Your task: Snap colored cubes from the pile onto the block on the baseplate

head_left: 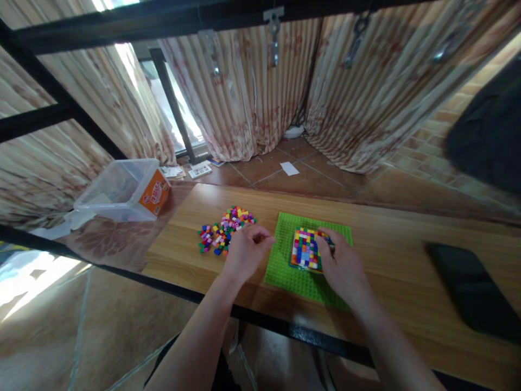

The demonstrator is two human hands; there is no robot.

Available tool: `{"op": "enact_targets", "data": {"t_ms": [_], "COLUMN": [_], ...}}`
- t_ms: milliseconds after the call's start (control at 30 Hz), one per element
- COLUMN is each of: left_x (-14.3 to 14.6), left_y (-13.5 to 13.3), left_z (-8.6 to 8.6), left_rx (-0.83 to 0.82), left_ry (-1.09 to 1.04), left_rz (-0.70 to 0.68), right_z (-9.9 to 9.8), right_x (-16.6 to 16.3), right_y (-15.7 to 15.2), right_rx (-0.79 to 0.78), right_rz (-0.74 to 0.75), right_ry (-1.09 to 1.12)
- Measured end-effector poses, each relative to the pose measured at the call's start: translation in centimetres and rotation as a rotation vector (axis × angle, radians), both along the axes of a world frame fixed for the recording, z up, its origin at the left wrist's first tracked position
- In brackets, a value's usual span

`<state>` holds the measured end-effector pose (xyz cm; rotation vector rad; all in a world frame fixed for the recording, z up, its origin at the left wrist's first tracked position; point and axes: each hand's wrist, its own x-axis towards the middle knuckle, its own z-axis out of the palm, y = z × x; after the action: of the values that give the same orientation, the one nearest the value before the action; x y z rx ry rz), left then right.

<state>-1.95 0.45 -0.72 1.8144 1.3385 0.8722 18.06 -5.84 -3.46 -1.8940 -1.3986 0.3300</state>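
Brick panel point(305, 248): a small, many-coloured square of tiny bricks, sitting on the green baseplate point(285, 271), toward its far right part.
Right hand point(344, 266): over the baseplate's right half, fingers curled against the panel's right edge and touching it. Whether it clamps or only steadies the panel, I cannot tell.
Left hand point(246, 251): just off the baseplate's left edge, fingertips drawn together against the thumb. Anything pinched between them is hidden.
Loose bricks point(223, 231): heaped on the table point(386, 239), left of the baseplate.
Handling, as I judge it: the panel looks light and rigid, hard plastic, but it is made of many small pieces, so bending or a knock could pop some loose. Take it by two opposite edges and keep it flat. Single bricks are tiny and smooth, a fingertip pinch on the sides.
Count: one panel, one baseplate, one heap with too many bricks to count, two hands.
Also counted: one clear tub point(122, 190) far left of the baseplate, and one dark flat slab point(468, 282), perhaps a phone, well to its right.
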Motion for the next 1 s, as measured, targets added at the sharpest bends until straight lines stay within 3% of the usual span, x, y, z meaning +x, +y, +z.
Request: {"op": "enact_targets", "data": {"t_ms": [167,333,433,733,1000], "left_x": [1.4,1.3,1.3,2.0,3.1], "left_y": [-1.0,-1.0,-1.0,-1.1,-1.6], "left_z": [0.0,0.0,0.0,-0.7,-0.7], "left_rx": [-0.305,-0.444,-0.439,-0.221,-0.294], "left_ry": [-0.261,-0.312,-0.283,-0.275,-0.367], "left_rz": [-0.16,-0.174,-0.192,-0.235,-0.157], "right_z": [0.3,0.4,0.3,0.5,0.5], "right_x": [-0.2,-0.2,-0.2,-0.3,-0.2], "right_y": [0.0,0.0,0.0,0.0,0.0], "right_rx": [-0.016,-0.005,0.006,0.001,-0.002], "right_rz": [-0.002,0.006,0.004,0.003,0.007], "right_ry": [0.01,0.001,0.001,0.009,0.017]}}
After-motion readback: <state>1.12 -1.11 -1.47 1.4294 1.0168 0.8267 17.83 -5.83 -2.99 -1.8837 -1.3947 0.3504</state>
